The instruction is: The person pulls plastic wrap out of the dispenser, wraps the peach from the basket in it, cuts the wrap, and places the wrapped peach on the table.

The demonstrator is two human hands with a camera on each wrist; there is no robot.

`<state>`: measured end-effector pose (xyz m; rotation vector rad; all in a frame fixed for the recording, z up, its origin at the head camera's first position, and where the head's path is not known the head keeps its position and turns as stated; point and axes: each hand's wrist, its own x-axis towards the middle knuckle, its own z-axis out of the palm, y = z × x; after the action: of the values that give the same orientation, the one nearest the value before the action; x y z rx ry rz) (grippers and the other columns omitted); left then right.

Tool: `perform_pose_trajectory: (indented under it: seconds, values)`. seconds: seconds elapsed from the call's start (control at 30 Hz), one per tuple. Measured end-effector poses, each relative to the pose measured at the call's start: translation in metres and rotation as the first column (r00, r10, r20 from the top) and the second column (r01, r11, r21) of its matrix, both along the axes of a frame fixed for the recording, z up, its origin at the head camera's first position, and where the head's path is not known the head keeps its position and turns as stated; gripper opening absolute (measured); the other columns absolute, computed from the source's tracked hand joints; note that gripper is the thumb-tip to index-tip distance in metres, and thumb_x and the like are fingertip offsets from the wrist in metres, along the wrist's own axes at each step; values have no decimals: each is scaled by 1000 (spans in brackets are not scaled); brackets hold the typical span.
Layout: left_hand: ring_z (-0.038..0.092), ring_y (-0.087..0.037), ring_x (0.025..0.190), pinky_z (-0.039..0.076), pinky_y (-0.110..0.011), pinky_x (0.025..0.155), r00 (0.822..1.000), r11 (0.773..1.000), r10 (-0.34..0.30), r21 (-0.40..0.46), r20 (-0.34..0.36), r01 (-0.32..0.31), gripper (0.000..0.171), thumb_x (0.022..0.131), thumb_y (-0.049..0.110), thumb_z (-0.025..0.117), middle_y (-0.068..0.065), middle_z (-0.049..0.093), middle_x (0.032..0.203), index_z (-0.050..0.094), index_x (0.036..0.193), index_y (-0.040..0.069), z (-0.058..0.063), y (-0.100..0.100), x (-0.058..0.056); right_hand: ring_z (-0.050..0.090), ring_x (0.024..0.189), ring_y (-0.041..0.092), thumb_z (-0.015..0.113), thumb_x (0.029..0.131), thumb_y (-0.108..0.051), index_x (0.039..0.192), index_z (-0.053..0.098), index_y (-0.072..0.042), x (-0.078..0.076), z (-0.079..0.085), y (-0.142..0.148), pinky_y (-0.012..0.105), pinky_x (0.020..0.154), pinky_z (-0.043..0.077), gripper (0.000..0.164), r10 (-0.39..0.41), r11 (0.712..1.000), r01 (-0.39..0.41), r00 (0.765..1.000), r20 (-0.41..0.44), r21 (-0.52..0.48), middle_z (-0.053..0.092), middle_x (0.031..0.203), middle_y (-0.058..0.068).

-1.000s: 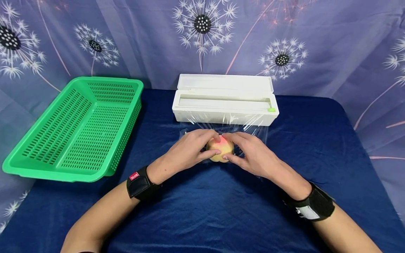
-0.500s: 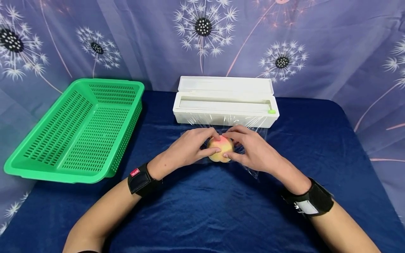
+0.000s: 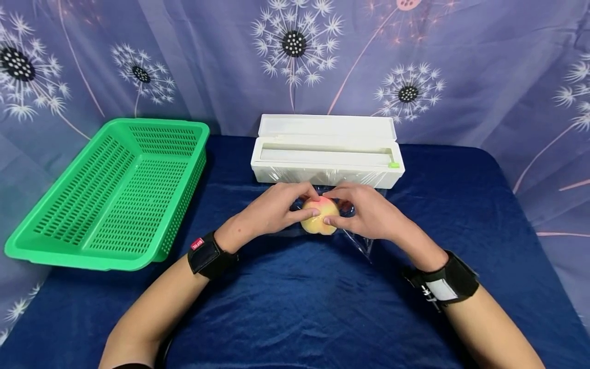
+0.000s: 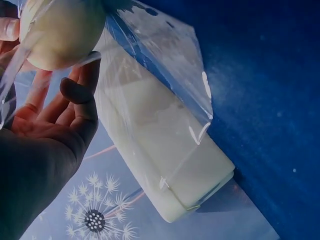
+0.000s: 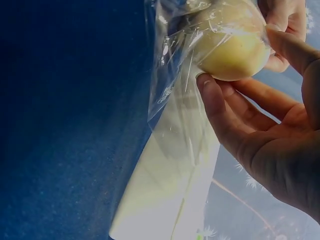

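Observation:
Between both hands is a yellow-pink peach [image 3: 319,219], with clear cling film [image 5: 170,75] drawn over part of it. My left hand [image 3: 275,207] holds its left side, thumb in front and fingers behind. On the other side my right hand [image 3: 369,212] grips it, the thumb on its front. In the right wrist view, film creases across the peach [image 5: 235,55] close to the right fingers. A loose flap of film [image 4: 175,65] hangs beyond the peach [image 4: 65,35] in the left wrist view. The hands hide much of the film in the head view.
Just behind the hands stands a white cling film box [image 3: 327,175], its lid [image 3: 327,126] raised and a green slider [image 3: 394,165] at its right end. A green slotted basket [image 3: 156,197] stands at the left. Dark blue cloth [image 3: 295,312] covers the table.
The right hand has drawn the right part of the film in toward the peach, and a flap now hangs below that hand. The left hand stays on the peach, its thumb shifted slightly.

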<state>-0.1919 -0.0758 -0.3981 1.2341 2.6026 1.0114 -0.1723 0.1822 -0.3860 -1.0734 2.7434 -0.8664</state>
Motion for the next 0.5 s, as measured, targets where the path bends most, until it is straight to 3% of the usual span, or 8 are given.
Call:
perform_pose_trajectory:
  seconds: [0.3,0.5]
  values:
    - [68,-7,105,57,-38,94,999,1000,-19,1,36,19,21,107,31,65,6,73,115,68,121,17,0,0,-7,69,92,17,80,97,-21,137,70,-3,-7,-4,4,41,83,61,45,19,997,-13,997,74,-80,70,114,7]
    - [65,-8,107,56,-37,93,1000,1000,-3,-20,4,3,24,108,35,64,4,67,118,68,123,17,0,0,-8,69,90,17,79,98,-19,136,70,-1,-10,-7,6,43,83,61,43,19,993,-7,994,107,-119,70,110,8]
